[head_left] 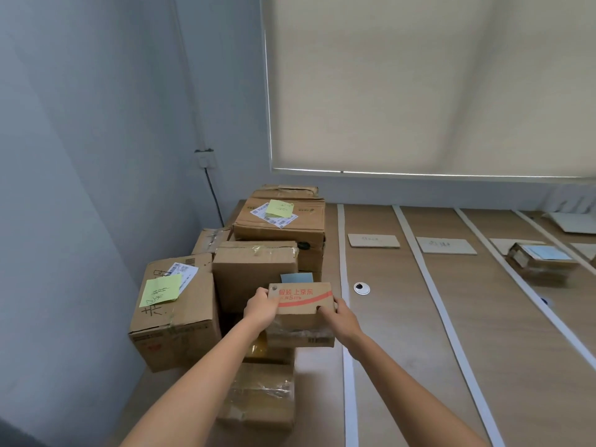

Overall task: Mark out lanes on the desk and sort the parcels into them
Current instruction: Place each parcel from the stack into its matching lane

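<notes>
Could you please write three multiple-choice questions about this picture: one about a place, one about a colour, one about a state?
1. Where is the pile of boxes?
A. left end of the desk
B. on the floor
C. on a chair

2. What colour are the tape lines on the desk?
A. red
B. white
C. black

3. How is the small box with red print held?
A. by both hands
B. by one hand
C. by no hand

Answers: 1 A, the pile sits left of the first line. 2 B, the strips are white. 3 A, the left hand and right hand grip its ends.
</notes>
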A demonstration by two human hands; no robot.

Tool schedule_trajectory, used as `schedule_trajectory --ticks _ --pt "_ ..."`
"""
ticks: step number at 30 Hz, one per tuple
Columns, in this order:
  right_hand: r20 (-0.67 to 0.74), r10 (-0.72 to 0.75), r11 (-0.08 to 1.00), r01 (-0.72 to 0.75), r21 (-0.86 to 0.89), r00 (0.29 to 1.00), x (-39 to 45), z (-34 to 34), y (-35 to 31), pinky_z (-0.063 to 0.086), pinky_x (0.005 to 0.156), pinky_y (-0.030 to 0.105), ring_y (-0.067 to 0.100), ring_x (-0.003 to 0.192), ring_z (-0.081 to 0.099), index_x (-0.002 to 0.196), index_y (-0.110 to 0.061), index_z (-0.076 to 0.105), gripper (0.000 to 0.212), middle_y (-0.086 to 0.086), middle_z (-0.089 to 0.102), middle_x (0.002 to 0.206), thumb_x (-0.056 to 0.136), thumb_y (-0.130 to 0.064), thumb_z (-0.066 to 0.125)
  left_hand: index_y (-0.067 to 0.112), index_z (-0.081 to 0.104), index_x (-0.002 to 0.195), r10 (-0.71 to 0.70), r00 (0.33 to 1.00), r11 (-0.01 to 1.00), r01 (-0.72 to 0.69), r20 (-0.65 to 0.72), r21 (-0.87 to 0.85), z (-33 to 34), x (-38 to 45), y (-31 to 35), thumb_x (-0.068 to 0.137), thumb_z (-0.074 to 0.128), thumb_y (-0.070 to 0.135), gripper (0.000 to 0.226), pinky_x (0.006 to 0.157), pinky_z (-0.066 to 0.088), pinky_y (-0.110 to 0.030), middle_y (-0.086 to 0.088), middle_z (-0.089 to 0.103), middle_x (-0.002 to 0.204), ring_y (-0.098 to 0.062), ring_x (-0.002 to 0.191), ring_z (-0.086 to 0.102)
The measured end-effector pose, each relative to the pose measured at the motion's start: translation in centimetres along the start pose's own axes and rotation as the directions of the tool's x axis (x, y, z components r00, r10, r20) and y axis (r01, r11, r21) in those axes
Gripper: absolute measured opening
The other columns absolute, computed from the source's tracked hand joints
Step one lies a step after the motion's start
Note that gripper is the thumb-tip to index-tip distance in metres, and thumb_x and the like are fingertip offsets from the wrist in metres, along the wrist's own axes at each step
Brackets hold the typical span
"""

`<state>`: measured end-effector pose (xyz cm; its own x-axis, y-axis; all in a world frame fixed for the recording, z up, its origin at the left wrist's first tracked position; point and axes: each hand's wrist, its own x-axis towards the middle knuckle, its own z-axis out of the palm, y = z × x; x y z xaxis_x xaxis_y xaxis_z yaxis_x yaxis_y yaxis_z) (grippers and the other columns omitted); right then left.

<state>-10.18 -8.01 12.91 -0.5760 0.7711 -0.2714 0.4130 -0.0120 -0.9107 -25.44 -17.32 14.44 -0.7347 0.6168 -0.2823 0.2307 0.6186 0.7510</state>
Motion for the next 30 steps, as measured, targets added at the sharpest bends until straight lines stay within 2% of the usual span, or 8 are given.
schedule_trajectory --ticks 2,6,11,15,17,19,25,30 --pt "-0.026 0.013 0.999 -0.012 0.034 1.000 -0.1 -2.6 0.5 0.041 0.079 0.027 0.017 0.105 0.050 0.133 -0.018 0.040 0.043 0.000 0.052 0.117 0.092 -0.030 0.048 0.012 0.041 0.128 0.011 1.000 0.999 -0.011 0.010 -0.045 1.9 -0.7 1.4 0.099 0.040 0.033 0.036 0.077 0.053 -0.029 -0.007 0.060 0.118 -0.017 0.096 0.060" --pt "-0.051 0.045 0.993 -0.039 0.112 0.998 -0.6 -8.6 2.3 0.042 0.067 0.023 0.016 0.102 0.050 0.132 -0.019 0.038 0.046 -0.001 0.051 0.115 0.090 -0.032 0.052 0.014 0.036 0.136 0.032 0.999 0.991 -0.031 0.010 -0.132 6.8 -2.4 5.1 0.099 0.039 0.033 0.042 0.071 0.049 -0.027 -0.008 0.056 0.126 -0.016 0.096 0.056" --pt "-0.074 0.096 0.982 -0.083 0.168 0.993 -0.9 -17.5 5.8 0.042 0.058 0.021 0.013 0.094 0.052 0.128 -0.019 0.040 0.040 0.001 0.054 0.111 0.091 -0.028 0.050 0.031 0.030 0.143 0.089 0.995 0.953 -0.069 0.054 -0.295 14.8 -4.7 9.5 0.098 0.039 0.032 0.046 0.079 0.048 -0.030 -0.002 0.044 0.139 -0.015 0.105 0.049" --pt "-0.128 0.154 0.972 -0.127 0.199 0.980 -0.8 -23.3 8.4 0.037 0.056 0.022 0.010 0.084 0.051 0.117 -0.019 0.045 0.028 0.001 0.056 0.105 0.092 -0.032 0.048 0.040 0.046 0.127 0.085 0.993 0.941 -0.053 0.081 -0.335 20.6 -6.6 12.0 0.094 0.044 0.032 0.034 0.074 0.056 -0.037 0.005 0.058 0.107 -0.012 0.093 0.057" --pt "-0.163 0.194 0.963 -0.156 0.221 0.967 -0.8 -25.5 9.7 0.034 0.056 0.024 0.009 0.078 0.048 0.107 -0.015 0.045 0.025 0.000 0.053 0.097 0.093 -0.036 0.047 0.039 0.053 0.108 0.051 0.996 0.945 -0.023 0.077 -0.327 22.8 -7.4 12.7 0.092 0.043 0.027 0.021 0.088 0.053 -0.043 -0.003 0.061 0.108 -0.021 0.099 0.059" --pt "-0.179 0.228 0.954 -0.183 0.238 0.957 -0.8 -27.2 11.0 0.033 0.056 0.026 0.009 0.074 0.047 0.100 -0.013 0.043 0.026 -0.001 0.050 0.089 0.094 -0.038 0.045 0.033 0.053 0.097 0.017 0.997 0.943 0.010 0.079 -0.334 24.5 -8.1 13.4 0.092 0.047 0.029 0.009 0.090 0.052 -0.042 -0.003 0.061 0.109 -0.021 0.099 0.059" --pt "-0.195 0.235 0.948 -0.180 0.263 0.952 -0.7 -30.1 13.9 0.040 0.062 0.025 0.008 0.079 0.050 0.104 -0.010 0.044 0.020 -0.003 0.051 0.090 0.091 -0.023 0.053 0.014 0.056 0.095 -0.037 0.999 0.945 0.046 0.035 -0.324 27.8 -8.8 15.7 0.092 0.044 0.017 0.012 0.085 0.049 -0.037 -0.007 0.062 0.106 -0.023 0.100 0.058" --pt "-0.222 0.253 0.927 -0.171 0.333 0.942 -0.3 -32.2 15.2 0.043 0.062 0.022 0.009 0.083 0.054 0.093 -0.017 0.045 0.011 -0.001 0.055 0.095 0.089 -0.016 0.055 0.010 0.053 0.084 -0.028 1.000 0.954 0.024 -0.011 -0.300 29.8 -7.9 16.5 0.089 0.052 0.013 0.006 0.091 0.050 -0.046 -0.012 0.065 0.099 -0.028 0.098 0.061"
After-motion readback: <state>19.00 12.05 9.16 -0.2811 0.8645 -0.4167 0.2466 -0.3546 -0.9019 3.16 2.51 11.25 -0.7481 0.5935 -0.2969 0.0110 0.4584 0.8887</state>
